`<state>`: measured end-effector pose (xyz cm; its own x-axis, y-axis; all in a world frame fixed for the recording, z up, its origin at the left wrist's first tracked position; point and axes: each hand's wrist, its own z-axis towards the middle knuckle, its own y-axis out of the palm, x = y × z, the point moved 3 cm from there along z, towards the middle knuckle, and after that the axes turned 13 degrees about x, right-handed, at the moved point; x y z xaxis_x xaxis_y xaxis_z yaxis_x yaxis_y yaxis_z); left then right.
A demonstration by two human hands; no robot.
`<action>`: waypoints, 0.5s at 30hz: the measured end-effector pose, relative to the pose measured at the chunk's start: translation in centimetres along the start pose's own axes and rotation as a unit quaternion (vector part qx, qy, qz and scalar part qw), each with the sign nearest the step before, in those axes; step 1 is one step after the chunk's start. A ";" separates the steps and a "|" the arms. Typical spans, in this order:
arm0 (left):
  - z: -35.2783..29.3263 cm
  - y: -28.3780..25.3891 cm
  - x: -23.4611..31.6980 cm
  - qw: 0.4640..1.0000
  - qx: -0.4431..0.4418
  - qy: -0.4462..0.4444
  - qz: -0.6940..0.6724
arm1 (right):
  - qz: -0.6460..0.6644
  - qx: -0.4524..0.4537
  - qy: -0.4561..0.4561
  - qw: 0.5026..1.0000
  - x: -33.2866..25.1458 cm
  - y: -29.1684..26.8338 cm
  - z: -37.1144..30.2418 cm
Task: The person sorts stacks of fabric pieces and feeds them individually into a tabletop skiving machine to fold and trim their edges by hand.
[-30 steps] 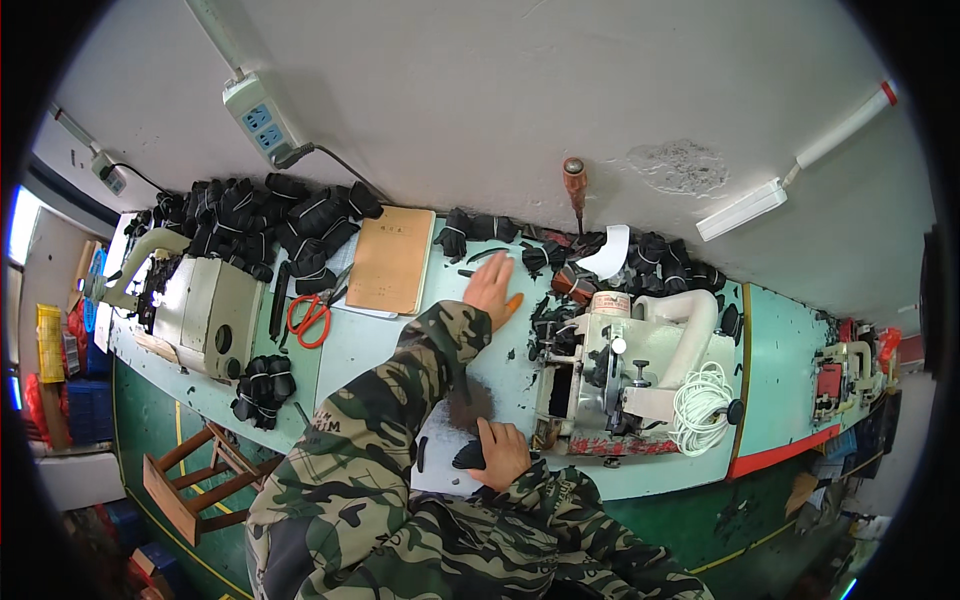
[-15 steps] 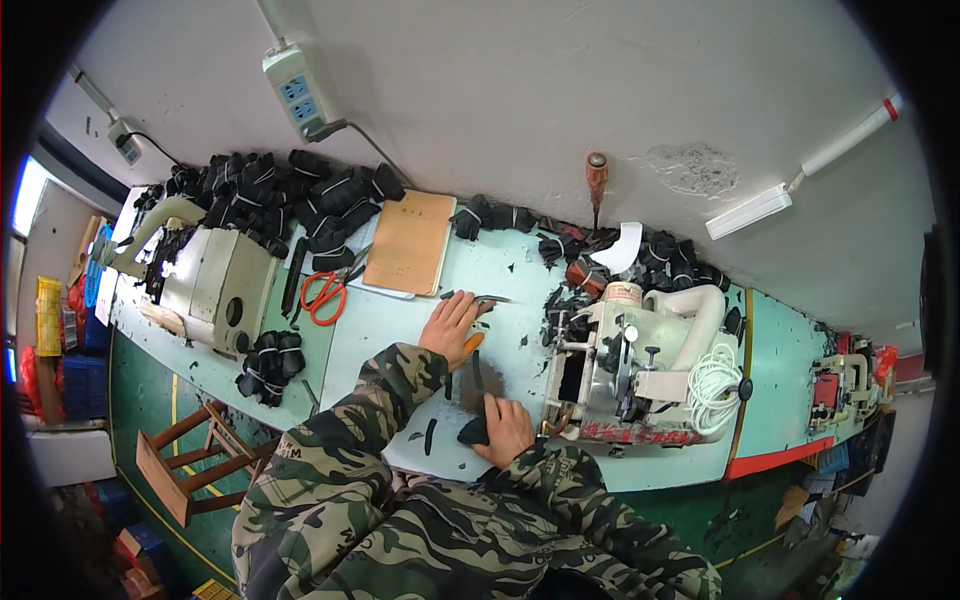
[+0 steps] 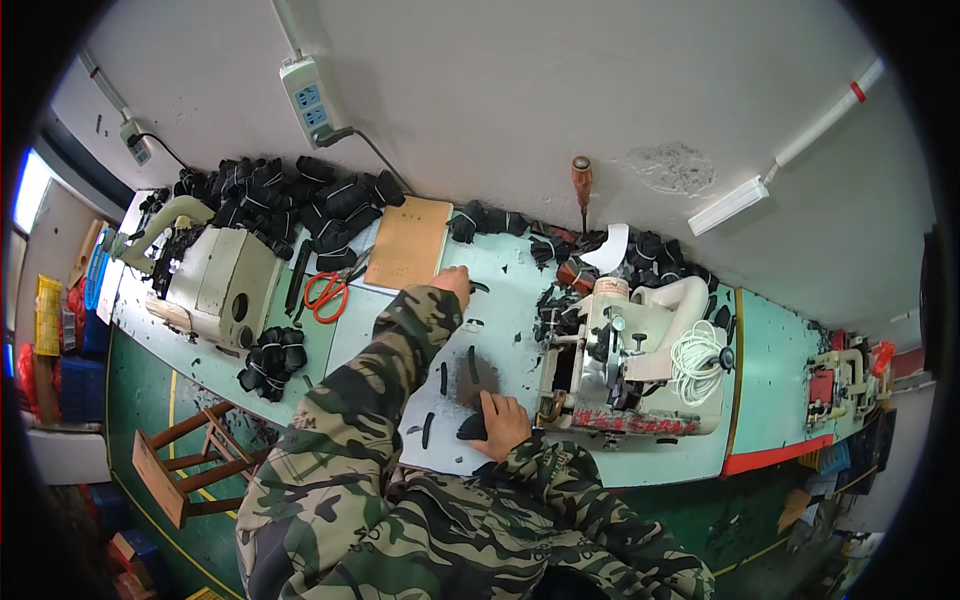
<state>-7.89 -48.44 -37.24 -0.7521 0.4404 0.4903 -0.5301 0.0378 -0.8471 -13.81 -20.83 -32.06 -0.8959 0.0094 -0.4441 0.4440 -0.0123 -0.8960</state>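
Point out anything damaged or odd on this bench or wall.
The wall has a rough, flaking patch right of the screwdriver, unlike the smoother surface around it. A dark smudge mars the pale table beyond the right hand; stain or wear, I cannot tell. Black scraps lie strewn left of the machine.

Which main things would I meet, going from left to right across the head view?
Boxy cream metal machine, red-handled metal scissors, left hand, right hand, screwdriver with orange-brown handle, coiled white cord.
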 end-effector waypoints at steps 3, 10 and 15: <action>-4.2 -3.0 -2.3 0.999 0.022 -0.030 -0.039 | 0.001 0.003 0.009 1.000 0.0 0.0 -0.2; -16.6 -10.3 -2.1 0.954 -0.290 0.011 0.080 | -0.016 -0.011 0.017 1.000 -0.3 0.1 -0.2; -10.4 -7.9 1.2 0.988 0.080 0.135 0.006 | -0.040 -0.024 0.018 0.999 -0.4 0.1 0.1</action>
<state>-0.58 -38.90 -32.11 -0.6385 0.6639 0.3894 -0.5926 -0.1013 -0.7991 -13.42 -20.91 -31.97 -0.9280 0.0445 -0.3699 0.3716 0.0383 -0.9276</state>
